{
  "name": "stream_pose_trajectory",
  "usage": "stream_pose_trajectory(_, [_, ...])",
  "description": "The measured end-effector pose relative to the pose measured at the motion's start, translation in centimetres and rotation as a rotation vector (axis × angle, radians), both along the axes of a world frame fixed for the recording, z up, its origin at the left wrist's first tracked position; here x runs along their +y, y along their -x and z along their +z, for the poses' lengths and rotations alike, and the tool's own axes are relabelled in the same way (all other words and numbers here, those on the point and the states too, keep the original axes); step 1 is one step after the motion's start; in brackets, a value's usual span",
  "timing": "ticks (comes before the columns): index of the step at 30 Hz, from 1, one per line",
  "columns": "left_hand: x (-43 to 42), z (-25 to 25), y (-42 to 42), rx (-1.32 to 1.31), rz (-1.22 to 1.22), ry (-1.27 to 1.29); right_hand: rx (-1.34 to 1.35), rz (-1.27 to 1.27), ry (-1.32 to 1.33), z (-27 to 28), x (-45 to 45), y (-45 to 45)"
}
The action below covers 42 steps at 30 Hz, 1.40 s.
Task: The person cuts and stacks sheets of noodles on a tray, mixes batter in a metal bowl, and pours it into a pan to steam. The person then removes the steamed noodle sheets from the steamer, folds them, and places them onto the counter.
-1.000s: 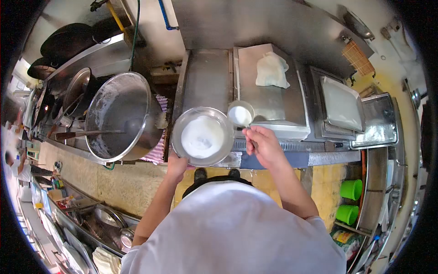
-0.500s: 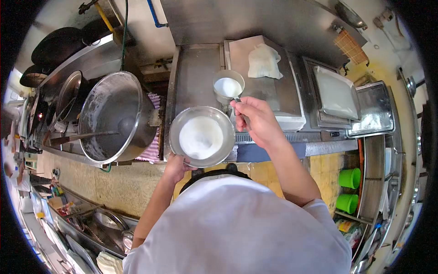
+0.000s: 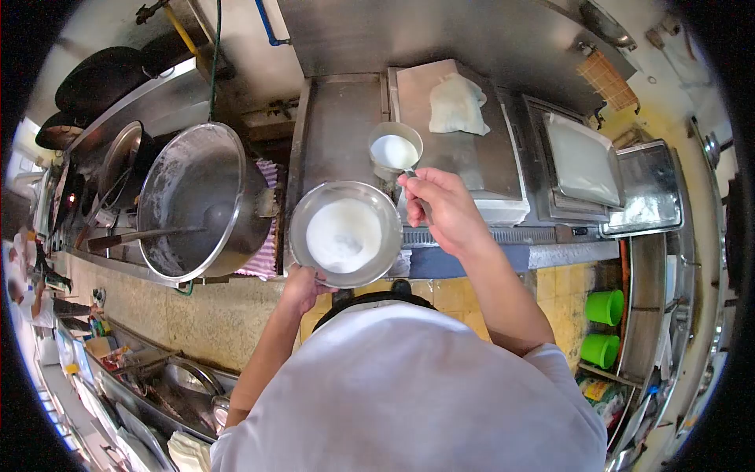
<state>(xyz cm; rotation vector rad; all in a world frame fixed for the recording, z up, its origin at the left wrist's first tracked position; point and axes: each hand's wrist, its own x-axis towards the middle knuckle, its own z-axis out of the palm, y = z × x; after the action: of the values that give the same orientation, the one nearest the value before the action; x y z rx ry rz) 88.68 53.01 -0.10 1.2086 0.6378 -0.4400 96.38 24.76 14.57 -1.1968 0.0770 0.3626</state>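
My left hand (image 3: 303,289) grips the near rim of the metal bowl (image 3: 391,237); my right hand (image 3: 442,206) is closed on the handle of the small cup (image 3: 383,168), beside the bowl near the surface (image 3: 338,134). Both hold white contents. Judged step: supporting both vessels; any shift calls for level rims

A round metal bowl (image 3: 390,240) and, just beyond it, a smaller handled cup (image 3: 398,130), mouths up, hold white, apparently liquid contents (image 3: 342,232).
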Motion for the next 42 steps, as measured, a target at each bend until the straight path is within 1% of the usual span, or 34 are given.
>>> stream_pose_trajectory(5, [0.1, -1.3, -0.1, -0.017, 0.021, -0.026, 0.018, -0.035, -0.041, -0.1, -0.7, 0.4])
stream_pose_trajectory(7, [0.1, -0.9, -0.1, -0.033, 0.039, -0.063, 0.026, -0.032, -0.027, -0.4, -1.3, 0.6])
stream_pose_trajectory(10, [-0.8, 0.8, -0.3, -0.045, 0.077, -0.246, 0.038, -0.025, -0.015, -1.8, -2.8, 0.8])
stream_pose_trajectory(13, [-0.5, 0.5, -0.5, -0.060, 0.129, -0.340, 0.076, 0.001, -0.005, -3.2, -4.4, 1.2])
stream_pose_trajectory(14, [-0.7, 0.4, -0.5, -0.135, 0.163, -0.391, 0.093, 0.014, -0.001, -3.5, -4.9, 1.3])
stream_pose_trajectory(17, [-0.5, 1.1, -1.1, -0.092, 0.162, -0.488, 0.096, 0.036, 0.015, -5.1, -6.2, 1.8])
stream_pose_trajectory(18, [-0.4, 0.7, -1.4, -0.121, 0.189, -0.532, 0.103, 0.056, 0.016, -5.6, -6.8, 1.8])
stream_pose_trajectory(21, [0.3, -0.1, -1.9, -0.114, 0.112, -0.673, 0.110, 0.103, 0.039, -7.1, -7.8, 2.3])
stream_pose_trajectory(23, [0.6, -0.5, -2.4, -0.160, 0.077, -0.770, 0.091, 0.121, 0.082, -7.7, -8.1, 2.6])
stream_pose_trajectory(25, [0.3, 0.7, -2.9, -0.216, 0.032, -0.836, 0.115, 0.123, 0.095, -8.1, -8.1, 3.1])
stream_pose_trajectory(28, [0.9, 0.5, -4.6, -0.128, -0.122, -1.105, 0.142, 0.103, 0.105, -8.1, -7.8, 3.9])
stream_pose_trajectory(30, [1.2, -0.2, -5.6, -0.209, -0.163, -1.204, 0.150, 0.048, 0.066, -8.2, -7.3, 4.4])
stream_pose_trajectory(32, [1.5, -0.6, -6.2, -0.269, -0.199, -1.298, 0.166, 0.041, 0.092, -8.2, -6.9, 4.7])
stream_pose_trajectory(34, [0.1, 1.8, -6.2, -0.302, -0.240, -1.390, 0.175, 0.026, 0.104, -7.9, -6.4, 4.9])
stream_pose_trajectory(39, [-0.6, 3.6, -6.6, -0.283, -0.269, -1.350, 0.161, 0.028, 0.131, -7.7, -5.2, 4.9])
stream_pose_trajectory(42, [-0.5, 3.5, -7.0, -0.298, -0.308, -1.366, 0.153, 0.026, 0.137, -7.4, -4.2, 5.0])
